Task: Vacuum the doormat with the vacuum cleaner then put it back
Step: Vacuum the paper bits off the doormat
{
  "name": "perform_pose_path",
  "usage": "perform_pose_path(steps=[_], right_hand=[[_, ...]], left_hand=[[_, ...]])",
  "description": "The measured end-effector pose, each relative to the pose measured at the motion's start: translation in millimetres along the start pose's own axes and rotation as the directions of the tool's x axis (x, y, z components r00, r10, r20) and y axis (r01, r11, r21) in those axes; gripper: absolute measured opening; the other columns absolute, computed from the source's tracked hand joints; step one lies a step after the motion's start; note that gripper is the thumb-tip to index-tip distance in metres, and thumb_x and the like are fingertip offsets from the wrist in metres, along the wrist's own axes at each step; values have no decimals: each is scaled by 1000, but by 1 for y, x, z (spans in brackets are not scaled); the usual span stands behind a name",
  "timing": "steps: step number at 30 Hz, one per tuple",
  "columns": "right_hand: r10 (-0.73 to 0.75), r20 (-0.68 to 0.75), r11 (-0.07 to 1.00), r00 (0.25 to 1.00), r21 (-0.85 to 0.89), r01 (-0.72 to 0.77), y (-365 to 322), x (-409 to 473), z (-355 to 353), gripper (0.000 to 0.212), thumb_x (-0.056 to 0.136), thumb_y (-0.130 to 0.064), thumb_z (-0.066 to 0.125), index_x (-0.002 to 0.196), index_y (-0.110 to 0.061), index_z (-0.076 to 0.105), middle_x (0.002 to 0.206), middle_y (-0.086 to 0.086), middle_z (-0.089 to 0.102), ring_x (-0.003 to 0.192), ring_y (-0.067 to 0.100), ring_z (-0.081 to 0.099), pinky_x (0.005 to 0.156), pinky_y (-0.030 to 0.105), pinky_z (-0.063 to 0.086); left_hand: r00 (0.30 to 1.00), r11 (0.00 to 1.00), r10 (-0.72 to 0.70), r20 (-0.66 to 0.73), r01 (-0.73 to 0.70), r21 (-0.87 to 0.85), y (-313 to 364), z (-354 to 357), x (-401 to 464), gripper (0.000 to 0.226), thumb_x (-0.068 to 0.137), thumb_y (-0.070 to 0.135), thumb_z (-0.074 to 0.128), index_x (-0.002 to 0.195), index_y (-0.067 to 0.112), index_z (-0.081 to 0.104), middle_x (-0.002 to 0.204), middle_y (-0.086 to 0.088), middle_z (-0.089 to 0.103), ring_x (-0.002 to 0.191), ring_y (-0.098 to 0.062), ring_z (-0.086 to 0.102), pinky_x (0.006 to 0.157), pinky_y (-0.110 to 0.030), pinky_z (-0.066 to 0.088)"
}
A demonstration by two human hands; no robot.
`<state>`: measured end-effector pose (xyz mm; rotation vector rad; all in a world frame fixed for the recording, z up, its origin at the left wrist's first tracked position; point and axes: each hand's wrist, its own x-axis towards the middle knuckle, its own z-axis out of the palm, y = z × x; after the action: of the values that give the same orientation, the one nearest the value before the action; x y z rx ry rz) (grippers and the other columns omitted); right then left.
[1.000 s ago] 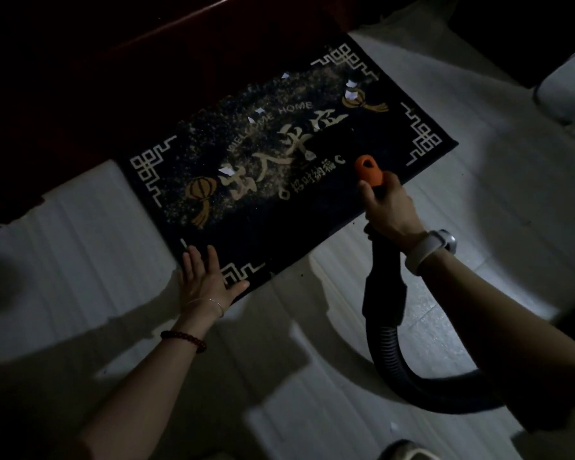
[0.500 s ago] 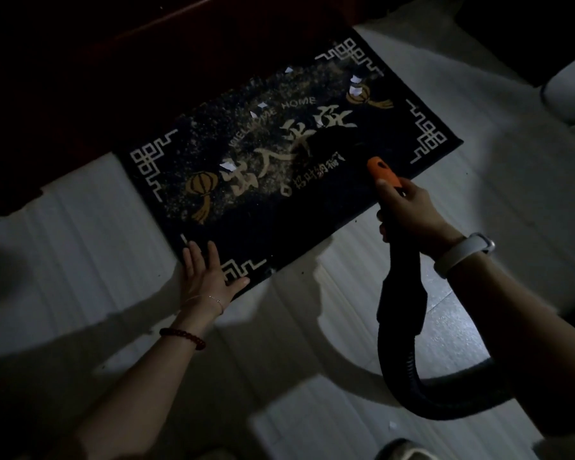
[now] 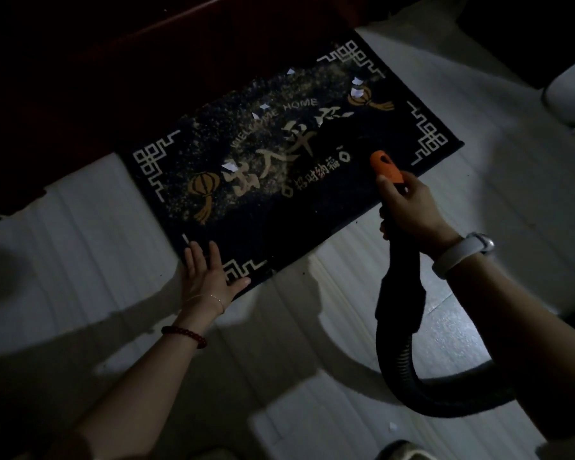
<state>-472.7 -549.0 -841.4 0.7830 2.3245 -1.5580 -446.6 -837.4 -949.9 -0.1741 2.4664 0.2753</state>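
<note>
Here, one doormat (image 3: 312, 200), one hose (image 3: 400, 343), two hands, six paper scraps (image 3: 229, 167)

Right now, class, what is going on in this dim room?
A person is vacuuming a dark doormat on a pale floor. The left hand lies flat on the mat's near corner, pinning it down. The right hand grips the vacuum hose behind its orange nozzle, which points at the mat's near right part. White paper scraps and fine crumbs lie across the middle and far side.
</note>
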Motion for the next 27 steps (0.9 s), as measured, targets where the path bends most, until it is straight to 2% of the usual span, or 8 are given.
perform_pose_path(steps=[3, 8, 13, 16, 21, 23, 25, 27], right_hand=[[-74, 78, 980, 994, -180, 87, 6, -10, 28, 44, 95, -36, 45, 130, -11, 34, 68, 5, 53, 38, 14, 56, 34, 25, 47], [-67, 225, 960, 972, -253, 124, 12, -36, 37, 48, 95, -35, 46, 136, -16, 31, 67, 4, 55, 44, 20, 59, 39, 29, 51], [-92, 67, 974, 994, -203, 104, -4, -12, 17, 46, 95, -35, 44, 134, -13, 32, 70, 5, 54, 46, 19, 57, 37, 27, 51], [-141, 113, 939, 984, -299, 168, -4, -11, 31, 43, 95, -35, 44, 130, -12, 34, 70, 0, 55, 43, 14, 58, 36, 22, 49], [-145, 327, 841, 934, -456, 290, 17, -55, 64, 50, 94, -40, 45, 136, -19, 28, 92, 14, 66, 66, 29, 65, 67, 45, 56], [-145, 303, 864, 942, -425, 270, 14, -55, 56, 49, 94, -41, 45, 136, -21, 29, 83, 9, 65, 60, 24, 65, 61, 41, 57], [-189, 211, 892, 959, -371, 257, 7, -45, 43, 48, 94, -39, 45, 135, -20, 31, 71, 1, 60, 46, 15, 62, 46, 28, 55], [-206, 97, 911, 974, -343, 227, 1, -31, 33, 48, 94, -38, 45, 135, -18, 31, 72, 2, 60, 43, 13, 60, 41, 24, 51]], left_hand=[[1000, 1000, 4, -6, -4, 1, 0, -1, -1, 100, 84, 58, 51, 147, 14, -12, 153, -17, -21, 142, -30, -21, 116, -40, -5], [1000, 1000, 8, -9, -8, 13, 0, -1, -1, 99, 85, 58, 50, 147, 13, -12, 153, -18, -20, 142, -31, -20, 116, -40, -6], [1000, 1000, 12, -8, -12, 0, -1, 0, -1, 100, 84, 59, 50, 147, 14, -12, 153, -17, -21, 141, -30, -21, 116, -39, -6], [1000, 1000, 17, -9, -17, -2, -2, -1, -3, 100, 84, 58, 51, 147, 14, -12, 153, -16, -22, 142, -30, -21, 116, -39, -5], [1000, 1000, 1, -22, -1, 24, -1, 2, 1, 100, 84, 60, 49, 147, 14, -13, 153, -16, -22, 142, -30, -21, 117, -39, -6], [1000, 1000, 5, -23, -5, 18, -1, 3, 1, 100, 84, 60, 49, 147, 13, -13, 153, -17, -22, 141, -30, -21, 117, -39, -7], [999, 1000, 16, -30, -16, 8, -2, 3, 1, 100, 85, 59, 50, 147, 13, -13, 153, -18, -22, 141, -31, -21, 117, -39, -8], [1000, 1000, 20, -23, -20, -5, -3, 2, 0, 100, 85, 58, 51, 147, 12, -13, 153, -18, -22, 141, -31, -22, 117, -39, -8]])
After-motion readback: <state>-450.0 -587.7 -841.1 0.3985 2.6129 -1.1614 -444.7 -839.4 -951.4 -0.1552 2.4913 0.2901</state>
